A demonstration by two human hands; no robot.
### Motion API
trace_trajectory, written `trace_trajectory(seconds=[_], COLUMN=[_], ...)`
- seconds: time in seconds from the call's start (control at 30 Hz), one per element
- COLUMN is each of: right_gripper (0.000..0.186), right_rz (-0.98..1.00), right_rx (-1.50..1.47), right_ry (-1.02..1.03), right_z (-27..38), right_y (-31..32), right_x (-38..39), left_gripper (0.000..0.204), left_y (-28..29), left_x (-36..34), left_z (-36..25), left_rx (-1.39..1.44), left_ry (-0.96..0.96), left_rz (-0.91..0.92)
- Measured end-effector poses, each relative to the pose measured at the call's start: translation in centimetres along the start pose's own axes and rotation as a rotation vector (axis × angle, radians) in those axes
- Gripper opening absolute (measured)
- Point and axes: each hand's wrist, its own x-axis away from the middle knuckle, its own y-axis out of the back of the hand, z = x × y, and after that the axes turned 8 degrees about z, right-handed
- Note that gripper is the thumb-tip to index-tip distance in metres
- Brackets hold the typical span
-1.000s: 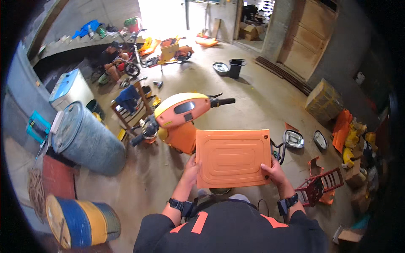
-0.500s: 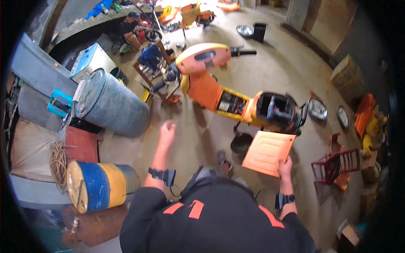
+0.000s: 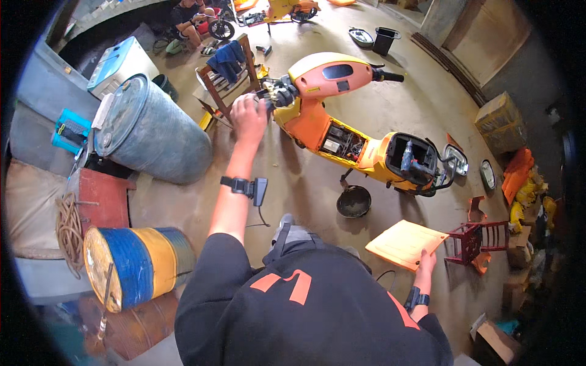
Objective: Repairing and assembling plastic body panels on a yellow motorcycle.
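My left hand (image 3: 249, 117) is stretched forward with its fingers curled over the near end of the handlebar of an orange and yellow scooter (image 3: 306, 125); the hand hides most of that grip. At my right side, my right hand (image 3: 426, 262) grips the edge of a flat orange panel (image 3: 403, 243), held tilted above the floor. The scooter stands across in front of me with its floor compartment (image 3: 342, 141) uncovered, showing parts and wiring. A cordless drill (image 3: 412, 157) lies in the open seat bay.
A black bowl (image 3: 354, 201) sits on the floor beside the scooter. To the left stand a blue drum (image 3: 155, 134), a striped drum (image 3: 149, 265) and a wooden chair (image 3: 223, 79). A small dark red chair (image 3: 470, 244) lies right. Farther back, another person (image 3: 189, 24) sits.
My left hand has reached forward and right, onto the handlebar's near end. The orange panel has moved lower and to the right, away from the scooter, in my right hand. My view has shifted.
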Motion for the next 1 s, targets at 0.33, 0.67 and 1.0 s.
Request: trace_trajectory(seconds=[0.33,0.67,1.0], right_gripper=[0.034,0.039,0.039], right_rz=[0.036,0.026,0.086], right_rx=[0.006,0.004,0.216], right_ry=[0.002,0.081,0.200], right_z=[7.4,6.7,5.7], right_y=[-16.1,-20.9,-21.1], right_x=[7.6,10.5,2.7], left_gripper=[0.063,0.043,0.036], left_y=[-1.8,-2.2,-1.7], left_x=[-3.9,-4.0,-4.1], left_z=[1.1,1.3,0.6], left_rx=[-0.122,-0.043,-0.067], left_ry=[-0.009,0.078,0.141], left_rz=[0.485,0.482,0.493])
